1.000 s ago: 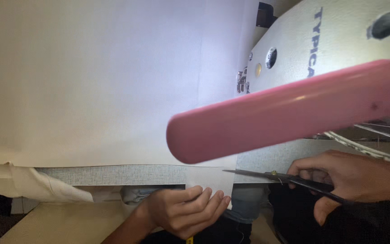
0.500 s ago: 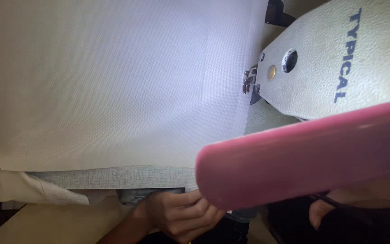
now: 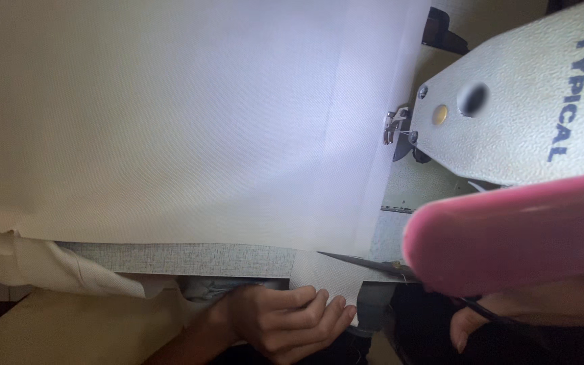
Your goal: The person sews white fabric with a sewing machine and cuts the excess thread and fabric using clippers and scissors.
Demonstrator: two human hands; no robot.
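The left hand sits at the near edge of the worktop, fingers curled and pinching the hanging near edge of the white cloth. The right hand is low at the right, mostly hidden behind a blurred pink bar close to the camera; only a thumb and part of the palm show, and it seems closed around the dark handles of the scissors, though the grip itself cannot be made out. The scissors' blades point left, their tip lying on the cloth just above the left hand's fingers.

The white cloth spreads flat over most of the worktop, reaching from the far left to the sewing machine at the right. A strip of speckled grey-green worktop shows along the near edge, left of the left hand. The machine's pale head fills the upper right, its metal presser foot touching the cloth's right edge. More pale cloth hangs off the near left.
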